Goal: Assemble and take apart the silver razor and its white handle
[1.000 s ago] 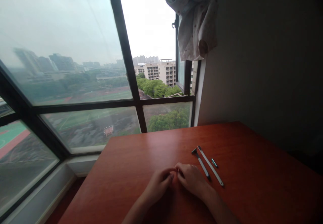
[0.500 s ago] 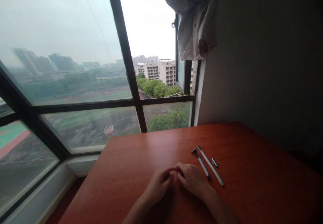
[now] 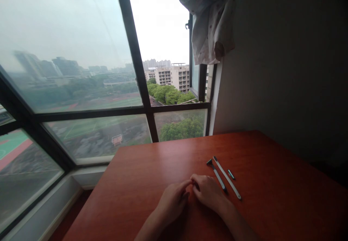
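My left hand (image 3: 172, 202) and my right hand (image 3: 208, 192) rest on a red-brown wooden table (image 3: 152, 168), fingertips meeting in a pinch near the table's middle. Both hands have curled fingers; whatever sits between the fingertips is too small to make out. Just right of my right hand lie two thin pen-like rods: a shorter one with a dark head (image 3: 216, 174) and a longer pale one (image 3: 227, 177). A small teal-tipped piece (image 3: 231, 174) lies beside them.
A large window with a dark frame (image 3: 136, 63) fills the left and back, with the city outside. A pale cloth (image 3: 210, 20) hangs at the top by a grey wall (image 3: 285, 70) on the right. The table's left edge drops to the floor.
My left hand has shifted slightly, its fingers curling a little closer to the right hand's fingertips. The rods have not moved.
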